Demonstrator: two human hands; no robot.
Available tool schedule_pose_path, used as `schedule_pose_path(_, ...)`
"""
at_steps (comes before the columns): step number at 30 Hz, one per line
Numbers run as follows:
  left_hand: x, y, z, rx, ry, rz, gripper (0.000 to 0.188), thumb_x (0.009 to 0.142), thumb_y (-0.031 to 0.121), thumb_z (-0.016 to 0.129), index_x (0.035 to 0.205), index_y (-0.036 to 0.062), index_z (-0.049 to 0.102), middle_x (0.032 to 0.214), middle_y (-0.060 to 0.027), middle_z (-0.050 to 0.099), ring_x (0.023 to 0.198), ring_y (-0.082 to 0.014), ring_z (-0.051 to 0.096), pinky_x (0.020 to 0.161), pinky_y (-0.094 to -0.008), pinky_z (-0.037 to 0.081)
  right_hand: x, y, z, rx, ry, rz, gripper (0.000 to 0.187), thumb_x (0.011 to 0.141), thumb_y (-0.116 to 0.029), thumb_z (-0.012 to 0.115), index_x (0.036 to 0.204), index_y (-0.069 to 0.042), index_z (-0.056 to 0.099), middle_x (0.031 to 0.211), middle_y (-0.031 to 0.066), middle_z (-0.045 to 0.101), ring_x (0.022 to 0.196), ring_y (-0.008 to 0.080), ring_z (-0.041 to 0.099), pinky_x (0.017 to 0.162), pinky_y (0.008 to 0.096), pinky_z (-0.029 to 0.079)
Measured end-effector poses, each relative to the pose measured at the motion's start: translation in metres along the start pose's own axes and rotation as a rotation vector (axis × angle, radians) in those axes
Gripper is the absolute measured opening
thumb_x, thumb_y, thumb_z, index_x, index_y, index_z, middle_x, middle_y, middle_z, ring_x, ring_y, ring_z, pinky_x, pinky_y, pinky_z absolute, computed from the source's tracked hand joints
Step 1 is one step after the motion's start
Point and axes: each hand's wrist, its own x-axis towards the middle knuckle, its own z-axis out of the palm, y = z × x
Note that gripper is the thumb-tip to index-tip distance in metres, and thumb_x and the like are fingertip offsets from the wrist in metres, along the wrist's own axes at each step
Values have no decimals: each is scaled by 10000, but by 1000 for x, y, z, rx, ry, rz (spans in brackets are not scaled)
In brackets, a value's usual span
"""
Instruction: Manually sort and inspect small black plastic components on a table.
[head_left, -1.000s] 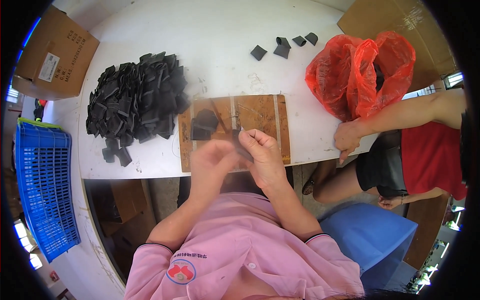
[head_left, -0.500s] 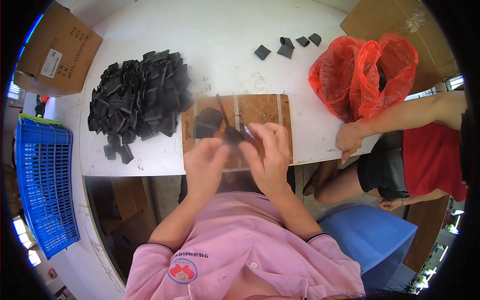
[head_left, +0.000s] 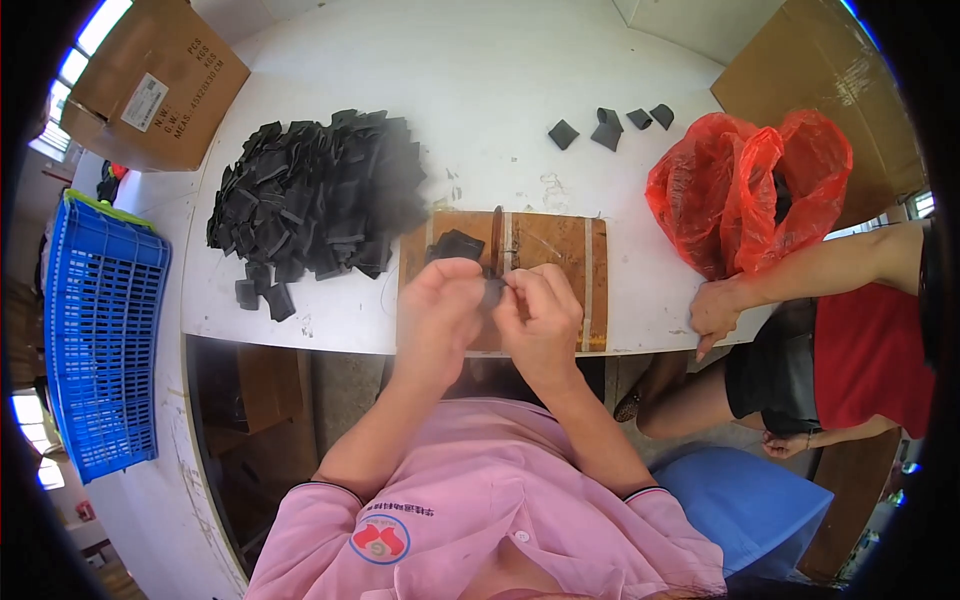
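Note:
Both hands meet over the wooden board point(head_left: 590, 265) near the table's front edge. My right hand point(head_left: 543, 320) pinches a small black fabric-like piece point(head_left: 492, 292) between thumb and fingertips. Curled and slightly blurred, my left hand point(head_left: 440, 320) closes on the same piece from the other side and partly hides it. A thin dark strip or rod point(head_left: 497, 235) sticks up just beyond the fingertips; its lower end is hidden. Other flat black pieces point(head_left: 457, 247) lie on the board past my left fingers.
A large heap of black pieces point(head_left: 310, 195) lies left of the board, several loose ones point(head_left: 563, 134) at the far right. Beside a red plastic bag point(head_left: 700, 200), another person's hand point(head_left: 718, 308) rests on the table edge. A blue basket point(head_left: 105, 340) and cardboard box point(head_left: 170, 90) stand left.
The view has shifted, so the scene sits lower and further right. The dark strip has swung from leaning left to nearly upright. My hands have drawn closer together around the black piece.

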Motion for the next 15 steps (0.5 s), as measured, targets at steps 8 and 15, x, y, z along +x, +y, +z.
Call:
schedule_pose_path(8, -6, 3, 14, 504, 98, 401, 174, 726, -59, 509, 897, -33, 528, 763, -69, 569, 503, -67, 495, 458, -195, 392, 16, -17, -22, 1597, -271, 1126, 58, 789, -74, 535, 768, -19, 536, 600, -14, 431, 497, 45, 362, 432, 182, 265)
schedule_pose_path(15, 6, 62, 25, -939, -560, -390, 311, 810, -22, 345, 1109, -82, 409, 765, -158, 578, 299, -52, 365, 297, -177, 251, 90, -42, -50, 1049, -555, 607, 245, 870, -259, 497, 714, -70, 481, 630, -49, 394, 519, 26, 315, 446, 171, 252)
